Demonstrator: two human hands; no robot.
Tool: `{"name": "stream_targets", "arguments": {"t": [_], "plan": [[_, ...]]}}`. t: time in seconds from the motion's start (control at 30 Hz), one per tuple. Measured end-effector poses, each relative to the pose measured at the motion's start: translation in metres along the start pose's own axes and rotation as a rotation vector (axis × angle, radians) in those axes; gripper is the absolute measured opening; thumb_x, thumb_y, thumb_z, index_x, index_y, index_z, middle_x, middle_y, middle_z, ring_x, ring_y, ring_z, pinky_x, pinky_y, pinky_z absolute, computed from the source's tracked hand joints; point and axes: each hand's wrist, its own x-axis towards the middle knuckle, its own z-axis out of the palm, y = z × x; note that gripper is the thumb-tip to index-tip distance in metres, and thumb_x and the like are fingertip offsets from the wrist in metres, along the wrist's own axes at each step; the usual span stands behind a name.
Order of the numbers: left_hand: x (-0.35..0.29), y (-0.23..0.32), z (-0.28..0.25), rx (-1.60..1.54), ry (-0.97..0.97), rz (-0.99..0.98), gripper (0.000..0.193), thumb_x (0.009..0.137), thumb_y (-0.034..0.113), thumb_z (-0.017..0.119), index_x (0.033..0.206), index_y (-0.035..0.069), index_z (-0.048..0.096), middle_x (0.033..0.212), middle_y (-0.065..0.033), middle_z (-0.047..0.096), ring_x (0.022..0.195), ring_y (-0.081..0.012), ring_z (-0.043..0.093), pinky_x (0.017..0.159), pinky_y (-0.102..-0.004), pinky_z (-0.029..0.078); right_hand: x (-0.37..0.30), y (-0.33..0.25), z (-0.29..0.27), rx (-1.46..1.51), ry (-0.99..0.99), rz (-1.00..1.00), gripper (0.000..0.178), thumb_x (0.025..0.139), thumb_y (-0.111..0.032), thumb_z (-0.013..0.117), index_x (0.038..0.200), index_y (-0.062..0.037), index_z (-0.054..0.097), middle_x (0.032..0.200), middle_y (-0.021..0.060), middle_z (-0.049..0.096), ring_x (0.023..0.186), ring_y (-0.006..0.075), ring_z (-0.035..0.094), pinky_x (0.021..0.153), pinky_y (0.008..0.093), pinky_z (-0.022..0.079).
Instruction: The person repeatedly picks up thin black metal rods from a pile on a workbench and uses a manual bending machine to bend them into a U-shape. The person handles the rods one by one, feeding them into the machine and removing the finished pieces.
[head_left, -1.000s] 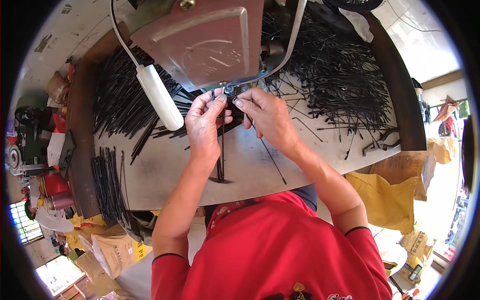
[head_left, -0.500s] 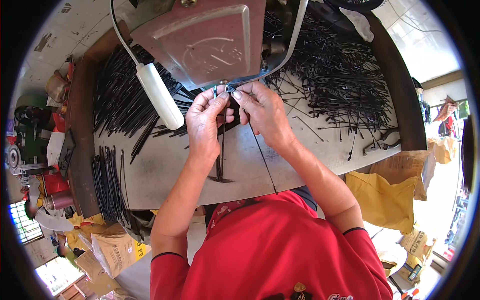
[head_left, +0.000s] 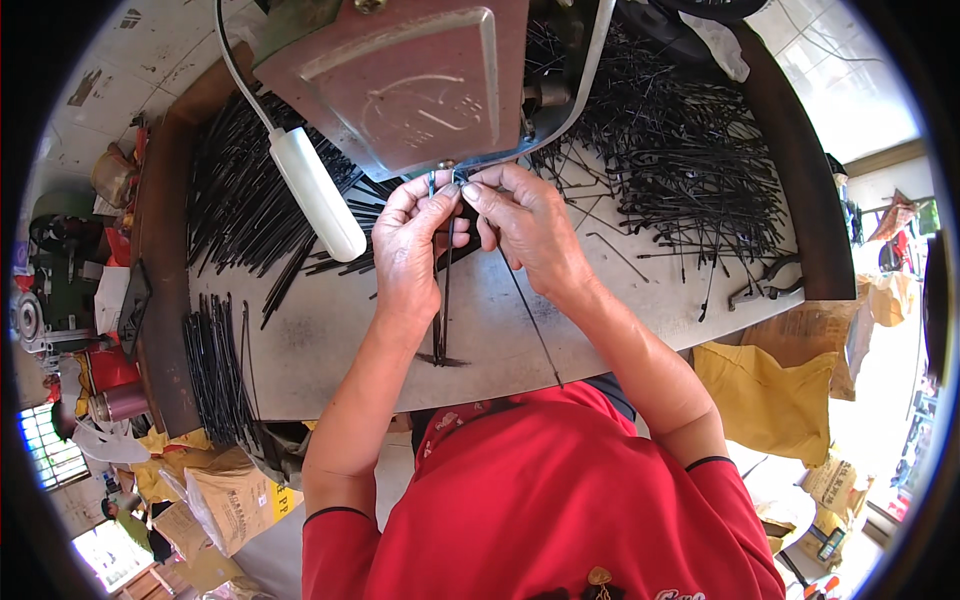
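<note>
My left hand [head_left: 407, 240] is closed below the head of a reddish-brown machine [head_left: 405, 85], thumb and fingers pinching long thin black strips [head_left: 445, 300] that hang toward me. Beside it, my right hand [head_left: 535, 225] pinches a thin black rod [head_left: 527, 318], its lower end slanting to the table's front edge. The fingertips of both hands nearly meet just under the machine's lower edge, where the upper ends of the pieces come together. My fingers partly hide those ends, so whether they are joined cannot be made out.
A white lamp [head_left: 318, 195] hangs left of my hands. Black strips [head_left: 245, 180] lie heaped behind it; a smaller bundle [head_left: 213, 365] sits at the front left. Tangled black rods [head_left: 690, 150] cover the right side, near pliers [head_left: 765, 283]. A raised brown rim [head_left: 815, 220] borders the table.
The right-hand rod's lower end has swung slightly to the right. Both hands keep nearly the same place and grip, with small shifts of the fingertips.
</note>
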Motion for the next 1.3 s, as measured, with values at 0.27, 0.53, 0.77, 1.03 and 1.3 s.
{"name": "stream_targets", "arguments": {"t": [0.27,0.53,0.77,1.03,1.3], "plan": [[-0.002,0.000,0.005,-0.012,0.048,0.010,0.018,0.086,0.011,0.066,0.102,0.003,0.062,0.079,-0.0016,0.063,0.062,-0.0061,0.057,0.057,-0.0195,0.047,-0.001,0.002,0.003,0.064,0.014,-0.028,0.014,0.093,-0.010,0.054,0.096,0.0028,0.060,0.062,0.0036,0.057,0.047,0.0057,0.048,0.034,0.0208,0.031],[-0.004,0.001,0.009,-0.048,0.102,-0.016,0.015,0.086,0.011,0.066,0.098,0.004,0.062,0.077,-0.0005,0.063,0.060,-0.0064,0.057,0.055,-0.0195,0.045,0.005,0.003,0.000,0.113,-0.002,0.016,0.014,0.092,-0.010,0.055,0.093,0.0032,0.060,0.062,0.0037,0.057,0.046,0.0063,0.048,0.034,0.0206,0.031],[-0.002,0.001,0.009,-0.057,0.097,-0.046,0.013,0.086,0.011,0.066,0.097,0.006,0.062,0.077,-0.0004,0.063,0.059,-0.0069,0.057,0.054,-0.0191,0.043,0.008,0.003,-0.002,0.018,-0.011,0.006,0.019,0.093,-0.013,0.054,0.100,0.0047,0.059,0.064,0.0044,0.056,0.045,0.0053,0.044,0.035,0.0194,0.029],[-0.002,0.001,0.009,-0.071,0.110,-0.035,0.012,0.086,0.011,0.065,0.097,0.006,0.062,0.077,-0.0006,0.064,0.058,-0.0073,0.057,0.054,-0.0190,0.044,0.005,0.001,-0.001,0.080,-0.042,0.015,0.020,0.094,-0.014,0.054,0.100,0.0041,0.059,0.064,0.0043,0.057,0.045,0.0049,0.045,0.034,0.0189,0.028],[0.002,0.007,0.006,0.033,0.064,-0.055,0.010,0.087,0.010,0.064,0.095,0.005,0.061,0.076,-0.0017,0.063,0.059,-0.0088,0.058,0.055,-0.0205,0.048,0.013,-0.003,-0.012,-0.207,-0.103,0.013,0.022,0.093,-0.019,0.055,0.097,0.0030,0.060,0.064,0.0031,0.056,0.043,0.0058,0.045,0.034,0.0201,0.028]]}}
